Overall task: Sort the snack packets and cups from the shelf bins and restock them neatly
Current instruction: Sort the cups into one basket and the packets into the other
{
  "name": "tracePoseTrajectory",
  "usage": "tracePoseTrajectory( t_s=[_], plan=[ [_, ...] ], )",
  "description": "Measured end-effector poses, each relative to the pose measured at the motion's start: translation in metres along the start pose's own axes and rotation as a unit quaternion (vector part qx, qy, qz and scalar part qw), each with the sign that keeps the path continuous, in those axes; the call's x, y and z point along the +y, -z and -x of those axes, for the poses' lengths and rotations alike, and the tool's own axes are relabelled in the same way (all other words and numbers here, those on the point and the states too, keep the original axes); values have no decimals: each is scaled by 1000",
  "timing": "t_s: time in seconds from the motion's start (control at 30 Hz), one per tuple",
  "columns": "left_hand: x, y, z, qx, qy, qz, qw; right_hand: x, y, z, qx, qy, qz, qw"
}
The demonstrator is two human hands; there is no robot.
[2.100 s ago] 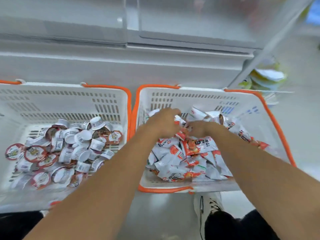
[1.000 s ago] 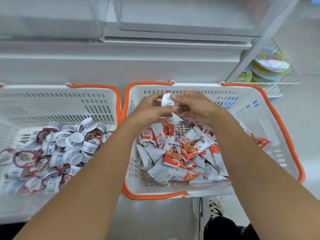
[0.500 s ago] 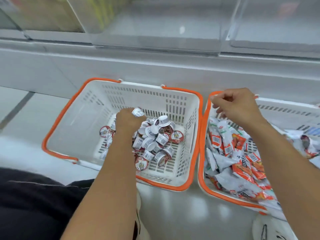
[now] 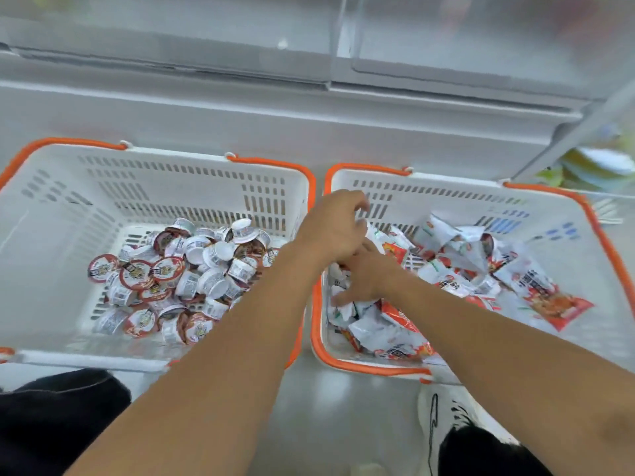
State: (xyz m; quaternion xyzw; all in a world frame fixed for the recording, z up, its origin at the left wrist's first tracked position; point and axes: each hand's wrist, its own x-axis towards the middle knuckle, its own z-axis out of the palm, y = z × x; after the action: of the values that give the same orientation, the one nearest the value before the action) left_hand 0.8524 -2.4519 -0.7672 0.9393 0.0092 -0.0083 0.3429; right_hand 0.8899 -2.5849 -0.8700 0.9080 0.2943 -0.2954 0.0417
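Observation:
Two white baskets with orange rims stand side by side on the floor. The left basket (image 4: pixel 51 187) holds a heap of several small white snack cups (image 4: pixel 192 269) with red lids. The right basket (image 4: pixel 446 190) holds several red-and-white snack packets (image 4: pixel 460 269). My left hand (image 4: pixel 335 228) hovers over the right basket's left wall, fingers loosely curled, with nothing visible in it. Just below it, my right hand (image 4: pixel 366 280) reaches down into the packets at the basket's left side, its fingers spread on them.
A white freezer cabinet (image 4: pixel 309 108) with sliding glass lids runs behind both baskets. A wire rack with yellow-green packs (image 4: pixel 591 166) is at the far right. My white shoe (image 4: pixel 443 413) and dark trouser legs are at the bottom edge.
My left hand has left the cup basket, where it held a cup, and now hangs over the packet basket without it. My right hand has dropped into the packets. The view swung right.

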Motion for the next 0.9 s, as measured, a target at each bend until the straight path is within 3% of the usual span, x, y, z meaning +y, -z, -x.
tracePoseTrajectory(
  t_s=[0.03,0.1,0.13,0.2,0.4,0.43,0.5,0.57,0.6,0.63,0.7,0.73,0.9],
  plan=[
    [3,-14,3,-40,-21,-101,994,0,-1,5,-8,-21,35,999],
    [4,-28,10,-123,-68,-370,918,10,0,9,-10,-54,84,995],
    [5,-29,12,-160,-61,-452,876,21,6,12,-5,-67,93,993],
    [4,-28,12,-191,-69,-522,828,63,20,15,7,-100,70,992],
    [1,-37,12,-206,-100,-555,800,170,50,69,-119,-166,164,965],
    [0,-38,12,-206,-104,-563,794,169,57,69,-112,-177,155,966],
    [0,-40,10,-200,-114,-571,788,141,72,60,-17,-182,149,972],
    [-2,-41,9,-202,-111,-575,785,92,76,42,82,-84,155,981],
    [-2,-41,10,-207,-110,-574,785,67,65,34,75,-12,120,990],
    [-1,-41,10,-210,-111,-573,784,42,48,29,14,46,80,996],
    [3,-38,9,-217,-113,-572,783,14,4,20,-130,74,115,982],
    [5,-36,9,-227,-116,-571,780,7,-16,20,-155,73,163,972],
    [4,-33,12,-259,-119,-575,767,36,-45,29,-114,71,304,943]
  ],
)
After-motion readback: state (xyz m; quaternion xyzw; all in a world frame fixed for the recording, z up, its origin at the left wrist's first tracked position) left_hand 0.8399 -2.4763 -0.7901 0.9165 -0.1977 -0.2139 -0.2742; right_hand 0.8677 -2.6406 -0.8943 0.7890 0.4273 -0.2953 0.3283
